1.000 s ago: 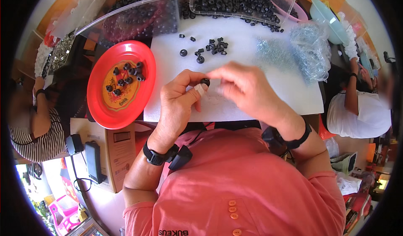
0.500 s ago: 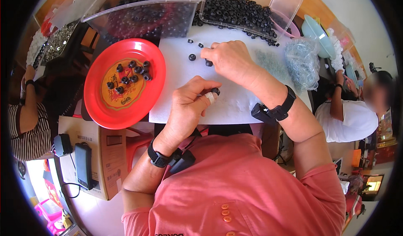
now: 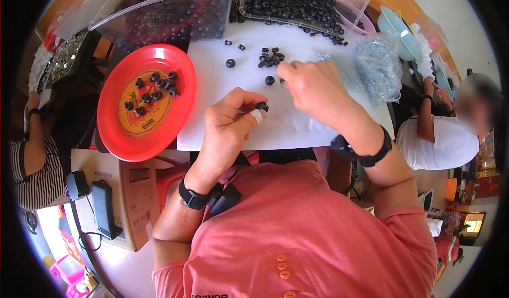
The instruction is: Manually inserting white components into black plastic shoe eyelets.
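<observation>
My left hand [image 3: 229, 120] pinches a small black round knob-like part [image 3: 263, 107] between thumb and forefinger, above the front of the white work sheet [image 3: 222, 139]. A pale wrapping covers its thumb tip. Farther right, my right hand [image 3: 314, 85] is closed, its fingertips pressed together low over the sheet; whatever they grip is hidden. Just left of those fingertips lies a loose black ball-shaped part [image 3: 270, 80]. Beyond it is a little heap of small black spool-like pieces [image 3: 271, 58]. Another black ball [image 3: 230, 63] and two small pieces [image 3: 235, 45] lie to the left.
A red plate [image 3: 180, 112] with several assembled black parts stands at left. Clear bins of black parts [image 3: 185, 22] line the back. At right are thin clear pieces [image 3: 342, 67], a plastic bag [image 3: 376, 67] and a pale blue basin [image 3: 400, 32]. Other people sit on both sides.
My right hand has moved right, away from the ball beside its fingers, uncovering the heap of small black pieces. My left hand keeps its pinch on the black part. The view has shifted slightly.
</observation>
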### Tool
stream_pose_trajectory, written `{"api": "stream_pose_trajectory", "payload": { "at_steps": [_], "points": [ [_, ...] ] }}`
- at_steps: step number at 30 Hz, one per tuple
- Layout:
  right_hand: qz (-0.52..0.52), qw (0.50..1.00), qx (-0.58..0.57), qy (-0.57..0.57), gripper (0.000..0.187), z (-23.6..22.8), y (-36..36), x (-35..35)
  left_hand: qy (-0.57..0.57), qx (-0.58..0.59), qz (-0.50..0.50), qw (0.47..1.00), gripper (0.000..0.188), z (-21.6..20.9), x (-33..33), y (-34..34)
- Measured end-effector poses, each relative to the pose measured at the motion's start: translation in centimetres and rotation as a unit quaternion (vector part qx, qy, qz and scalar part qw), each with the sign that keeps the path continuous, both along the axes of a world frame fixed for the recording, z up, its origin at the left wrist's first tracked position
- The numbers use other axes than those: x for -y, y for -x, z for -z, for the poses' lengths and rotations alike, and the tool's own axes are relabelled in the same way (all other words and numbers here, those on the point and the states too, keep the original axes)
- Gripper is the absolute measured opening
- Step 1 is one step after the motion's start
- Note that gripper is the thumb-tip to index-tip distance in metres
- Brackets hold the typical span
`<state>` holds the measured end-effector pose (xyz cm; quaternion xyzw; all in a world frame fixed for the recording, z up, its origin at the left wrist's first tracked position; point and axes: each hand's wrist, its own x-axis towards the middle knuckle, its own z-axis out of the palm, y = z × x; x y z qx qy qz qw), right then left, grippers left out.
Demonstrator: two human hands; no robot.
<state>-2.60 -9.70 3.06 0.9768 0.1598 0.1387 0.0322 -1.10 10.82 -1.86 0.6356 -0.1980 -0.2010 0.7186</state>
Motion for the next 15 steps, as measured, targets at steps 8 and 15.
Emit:
{"api": "stream_pose_trajectory", "payload": {
  "at_steps": [8, 15],
  "points": [
    [0.020, 0.966, 0.029, -0.255, 0.012, 2.4, 4.1, 2.5, -0.018, 0.015, -0.012, 1.000, 0.019, -0.3, 0.1, 0.5],
    [-0.020, 0.973, 0.061, -0.222, 0.015, 2.5, 3.4, 1.7, -0.030, 0.021, -0.028, 0.999, 0.019, -0.2, 0.4, 0.5]
  ]
}}
